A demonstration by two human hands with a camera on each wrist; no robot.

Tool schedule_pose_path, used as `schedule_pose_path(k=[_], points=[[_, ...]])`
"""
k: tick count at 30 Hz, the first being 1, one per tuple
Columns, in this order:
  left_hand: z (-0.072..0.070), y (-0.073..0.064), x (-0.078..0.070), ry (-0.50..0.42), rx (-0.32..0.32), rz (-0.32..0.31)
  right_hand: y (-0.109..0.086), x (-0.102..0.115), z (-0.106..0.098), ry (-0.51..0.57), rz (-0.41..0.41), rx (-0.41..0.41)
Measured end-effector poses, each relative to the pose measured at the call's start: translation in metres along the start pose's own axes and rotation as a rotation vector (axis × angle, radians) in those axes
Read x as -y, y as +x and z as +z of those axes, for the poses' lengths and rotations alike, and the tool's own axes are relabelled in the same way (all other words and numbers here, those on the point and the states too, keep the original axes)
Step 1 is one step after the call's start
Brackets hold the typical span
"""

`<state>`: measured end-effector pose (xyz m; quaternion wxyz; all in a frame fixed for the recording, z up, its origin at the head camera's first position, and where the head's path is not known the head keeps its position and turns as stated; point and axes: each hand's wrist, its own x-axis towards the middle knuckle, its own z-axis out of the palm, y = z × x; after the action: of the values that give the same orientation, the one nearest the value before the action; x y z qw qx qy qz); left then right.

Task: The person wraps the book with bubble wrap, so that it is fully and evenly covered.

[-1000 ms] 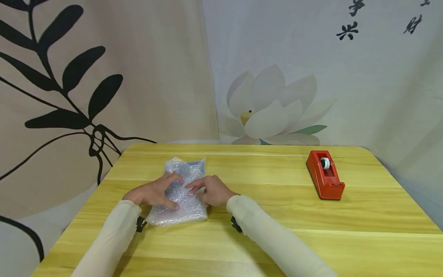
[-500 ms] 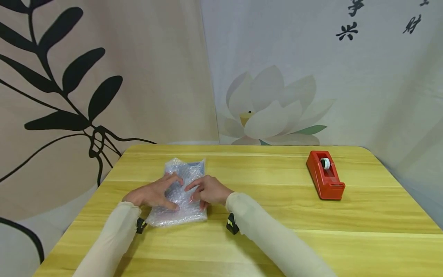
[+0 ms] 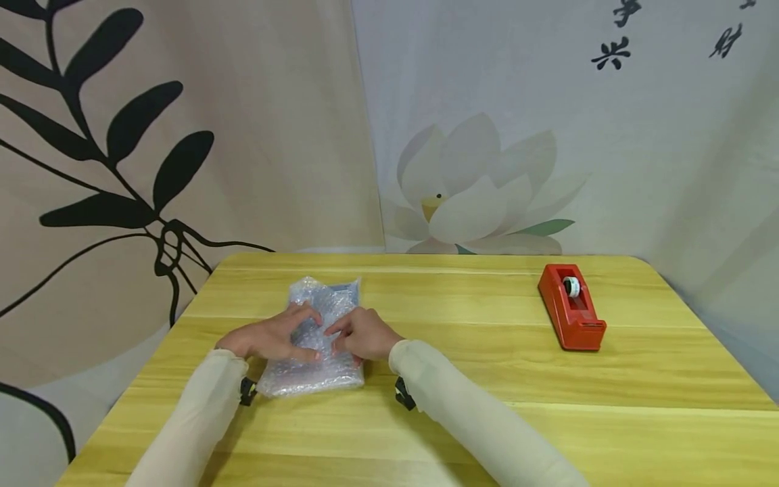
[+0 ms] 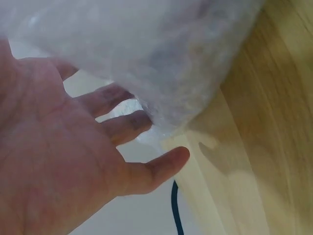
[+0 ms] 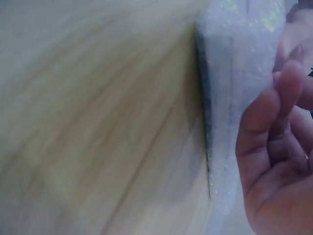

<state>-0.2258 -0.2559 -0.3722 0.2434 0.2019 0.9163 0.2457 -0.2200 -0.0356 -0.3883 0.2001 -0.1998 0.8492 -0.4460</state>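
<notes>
A flat, rectangular parcel in clear bubble wrap lies left of the middle of the table, a bluish-grey edge showing at its far right corner. What it encloses is blurred by the wrap. My left hand rests on its left side with fingers and thumb spread; the left wrist view shows those fingers apart along the wrap's edge. On the parcel's right side is my right hand, index finger reaching over the top and other fingers bent. Whether its fingertips pinch a bit of wrap or only press it is hidden.
A red tape dispenser with a small roll stands at the right rear of the wooden table. Behind the table hangs a printed cloth. A dark band shows on the cloth at the lower left.
My right hand has shifted slightly left over the parcel, and its thumb and index finger have drawn closer together. The left thumb has edged right; the parcel has stayed in place.
</notes>
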Motion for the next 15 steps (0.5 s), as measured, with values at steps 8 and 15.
schedule_pose_path(k=[8,15], points=[[0.006,0.006,-0.010,0.109,-0.123,0.047,0.001,0.007,0.001,-0.072,0.009,0.025],[0.012,0.008,-0.014,0.231,-0.203,0.061,0.003,0.011,0.007,-0.151,0.002,0.001]])
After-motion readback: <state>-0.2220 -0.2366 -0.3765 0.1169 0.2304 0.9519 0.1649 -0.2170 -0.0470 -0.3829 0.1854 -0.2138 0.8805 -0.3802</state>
